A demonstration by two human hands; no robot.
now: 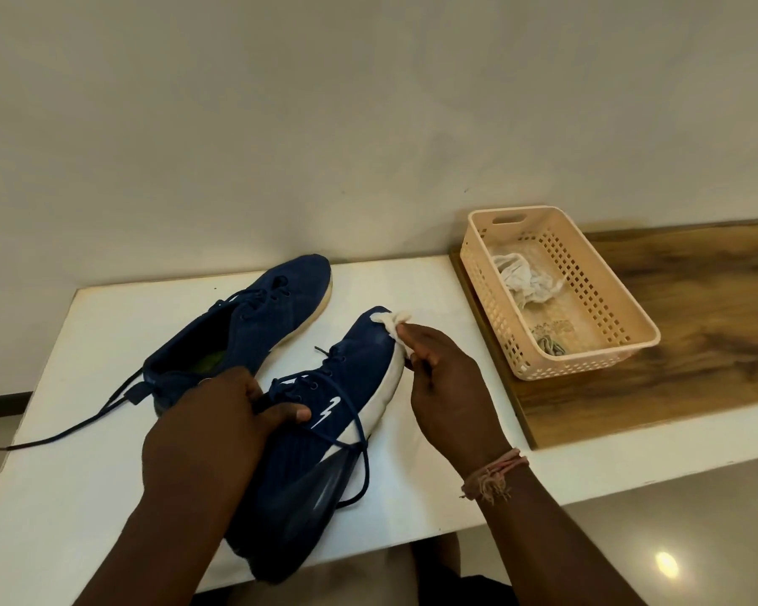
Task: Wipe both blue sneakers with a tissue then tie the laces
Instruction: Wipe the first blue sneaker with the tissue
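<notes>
wiping near shoe (324,413) | left hand (219,413) grips its collar — we keep it steady | right hand (438,378) pinches tissue (394,325) at toe — we press firmly, stroke along white sole

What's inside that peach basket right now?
The basket holds a crumpled white tissue near its middle and a small greyish item at the near end. What that item is cannot be told; nothing else shows through.

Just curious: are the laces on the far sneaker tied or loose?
Loose. The far sneaker has one lace trailing across the white table to its edge, unknotted.
</notes>
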